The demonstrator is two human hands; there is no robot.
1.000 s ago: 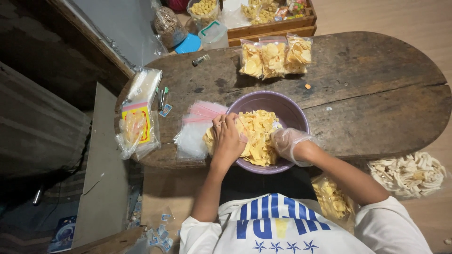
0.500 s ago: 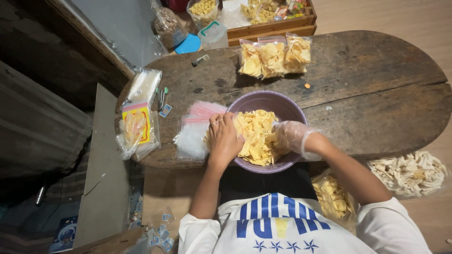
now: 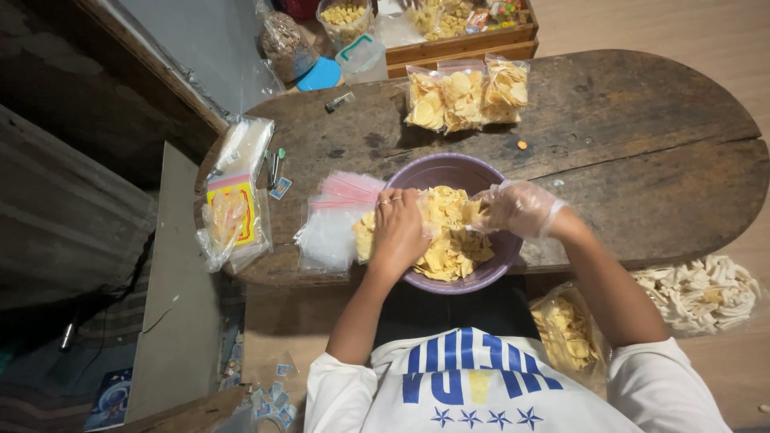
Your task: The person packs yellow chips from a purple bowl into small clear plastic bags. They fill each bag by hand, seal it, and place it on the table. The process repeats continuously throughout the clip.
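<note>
Fingers [image 3: 393, 210] of the bare left hand [image 3: 399, 234], one bearing a ring, lie curled over the near-left edge of a heap of pale yellow, thin, curled chips [image 3: 447, 232], and appear to pinch a clear plastic bag against it, though I cannot tell how firmly they close. Across the heap, the right hand [image 3: 517, 208], in a thin transparent glove, has its fingers bunched together on a clump of chips at the far-right side. Both hands sit inside a round purple plastic bowl [image 3: 449, 171] at the near edge of the dark, worn wooden table [image 3: 642, 152], and the bowl is well filled, the chips dry, brittle-looking and piled above the rim. Just left of the left fingers lies a fanned stack of empty clear zip bags with pink strips [image 3: 333, 220], so plenty of bags remain to fill. Beyond the fingers, toward the far side of the table, three filled clear bags of chips [image 3: 465, 95] stand side by side, which I judge to be the finished share. Judging by the full bowl and thick stack, the packing looks early. Farther left, a yellow-printed packet in plastic [image 3: 233, 216] rests at the table's end.
</note>
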